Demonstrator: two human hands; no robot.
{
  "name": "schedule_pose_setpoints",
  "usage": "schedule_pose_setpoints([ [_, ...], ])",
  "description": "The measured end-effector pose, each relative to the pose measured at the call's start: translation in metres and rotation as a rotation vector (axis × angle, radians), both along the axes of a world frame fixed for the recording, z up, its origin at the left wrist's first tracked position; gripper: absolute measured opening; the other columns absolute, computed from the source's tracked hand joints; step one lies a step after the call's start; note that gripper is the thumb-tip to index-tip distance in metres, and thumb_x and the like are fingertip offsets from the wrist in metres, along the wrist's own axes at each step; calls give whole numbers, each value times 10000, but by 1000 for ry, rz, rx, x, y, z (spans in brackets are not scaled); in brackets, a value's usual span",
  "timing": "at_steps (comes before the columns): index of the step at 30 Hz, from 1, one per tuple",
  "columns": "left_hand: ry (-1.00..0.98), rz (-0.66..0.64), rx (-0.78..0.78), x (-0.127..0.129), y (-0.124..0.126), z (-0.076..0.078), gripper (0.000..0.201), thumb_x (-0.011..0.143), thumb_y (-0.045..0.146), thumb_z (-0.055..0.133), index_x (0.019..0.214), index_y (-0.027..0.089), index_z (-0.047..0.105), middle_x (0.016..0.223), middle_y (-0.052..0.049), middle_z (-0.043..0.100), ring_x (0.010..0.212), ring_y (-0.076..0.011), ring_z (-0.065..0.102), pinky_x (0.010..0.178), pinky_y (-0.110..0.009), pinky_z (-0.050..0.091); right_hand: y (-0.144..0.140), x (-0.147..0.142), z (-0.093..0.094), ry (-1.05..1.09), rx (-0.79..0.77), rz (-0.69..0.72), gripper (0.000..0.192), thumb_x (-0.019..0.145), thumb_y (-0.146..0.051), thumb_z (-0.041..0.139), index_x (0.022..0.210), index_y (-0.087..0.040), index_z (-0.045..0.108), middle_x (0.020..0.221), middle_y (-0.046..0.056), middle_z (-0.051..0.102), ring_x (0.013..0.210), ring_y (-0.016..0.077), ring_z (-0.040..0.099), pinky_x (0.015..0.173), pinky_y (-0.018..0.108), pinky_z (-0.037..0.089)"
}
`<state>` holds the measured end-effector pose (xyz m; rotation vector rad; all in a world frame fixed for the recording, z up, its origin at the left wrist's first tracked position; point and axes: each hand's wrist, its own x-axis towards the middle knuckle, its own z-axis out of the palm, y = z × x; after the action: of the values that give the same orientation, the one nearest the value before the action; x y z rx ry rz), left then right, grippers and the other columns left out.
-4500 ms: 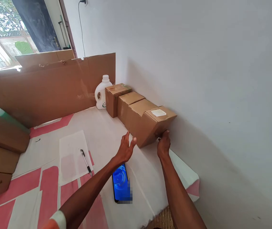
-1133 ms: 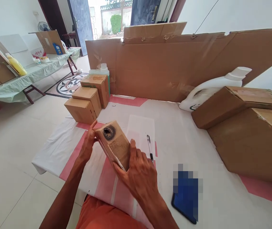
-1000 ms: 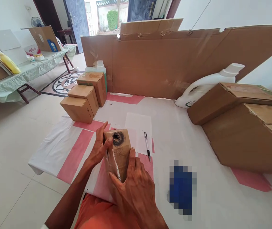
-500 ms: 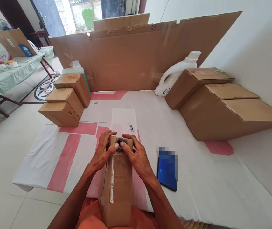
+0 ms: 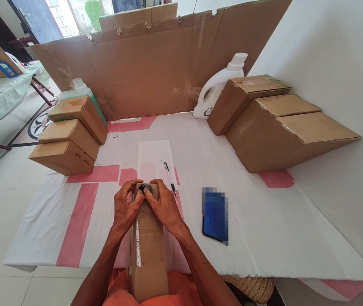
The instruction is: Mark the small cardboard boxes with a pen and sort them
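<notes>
A long, narrow cardboard box point(image 5: 151, 255) with a white strip along one side stands before me against my orange clothing. My left hand point(image 5: 126, 209) wraps round the left of its far end, and my right hand point(image 5: 165, 207) grips the right. Both thumbs meet on a small black round piece point(image 5: 142, 187), set in a dark scribbled-looking patch on the box; its kind is not clear. The fingers curl over the far edge, their tips partly hidden. Just beyond the right hand lies a black-and-white pen point(image 5: 170, 178), beside a white sheet of paper point(image 5: 154, 153).
A blue-screened phone point(image 5: 215, 216) lies to the right. Stacked cardboard boxes stand left point(image 5: 68, 157) and right point(image 5: 264, 140), with a green-tinted bottle point(image 5: 88, 95) and a white jug point(image 5: 221, 83) behind them. A tall cardboard panel point(image 5: 146, 76) closes the table's back.
The view has turned right, so the scene sits further left. More of the pen shows beside my right hand. Both hands stay on the box, with thumbs at the black piece.
</notes>
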<state>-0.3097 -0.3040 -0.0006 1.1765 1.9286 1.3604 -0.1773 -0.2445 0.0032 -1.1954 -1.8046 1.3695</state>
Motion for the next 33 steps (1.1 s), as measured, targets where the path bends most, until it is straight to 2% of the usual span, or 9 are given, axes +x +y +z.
schedule_pose_setpoints([
  [8, -88, -21, -42, -6, 7, -5, 207, 858, 301, 647, 1034, 213, 714, 1067, -64, 767, 1041, -246, 734, 981, -403, 568, 13, 3, -1, -17, -68, 84, 298, 961, -506, 542, 1006, -224, 627, 974, 34, 705, 882, 226, 634, 771, 341, 480],
  [15, -112, -5, -47, -8, 3, -2, 290, 859, 267, 656, 1131, 211, 740, 1166, -73, 777, 1095, -251, 745, 1045, -435, 575, 5, -5, 1, -128, 9, 31, 267, 968, -476, 510, 1009, -223, 584, 1010, 61, 689, 905, 250, 630, 813, 379, 477],
  [18, -11, -45, 5, -11, 2, 8, 281, 875, 281, 686, 1141, 214, 742, 1174, -72, 769, 1089, -242, 744, 1037, -435, 595, 4, -4, 5, -166, 61, 23, 252, 969, -457, 510, 1021, -224, 591, 1047, 77, 701, 937, 263, 646, 842, 395, 482],
  [20, 73, -70, 21, -12, 2, 18, 247, 876, 272, 692, 1108, 212, 751, 1130, -71, 767, 1029, -232, 749, 970, -418, 631, 4, -1, 8, -192, 116, 22, 247, 986, -438, 479, 1032, -222, 592, 1068, 93, 709, 956, 275, 655, 866, 414, 480],
  [25, 304, -126, -59, -6, 3, 38, 198, 895, 221, 655, 1066, 213, 755, 1031, -83, 785, 913, -251, 757, 857, -422, 648, -3, 5, 14, -259, 231, 5, 250, 1019, -409, 428, 1033, -213, 582, 1077, 128, 705, 965, 301, 658, 867, 438, 488],
  [30, 523, -128, -84, 4, -3, 47, 155, 904, 186, 608, 925, 229, 755, 877, -69, 774, 825, -256, 751, 802, -393, 613, -12, 10, 21, -259, 323, -19, 224, 1032, -405, 471, 1041, -217, 592, 1069, 127, 711, 953, 294, 671, 862, 422, 511],
  [33, 554, -141, -69, 5, -7, 47, 162, 916, 195, 593, 926, 222, 752, 885, -77, 778, 831, -260, 751, 801, -392, 605, -13, 13, 23, -293, 355, -16, 221, 1027, -398, 496, 1044, -206, 603, 1070, 133, 715, 951, 295, 682, 853, 415, 519],
])
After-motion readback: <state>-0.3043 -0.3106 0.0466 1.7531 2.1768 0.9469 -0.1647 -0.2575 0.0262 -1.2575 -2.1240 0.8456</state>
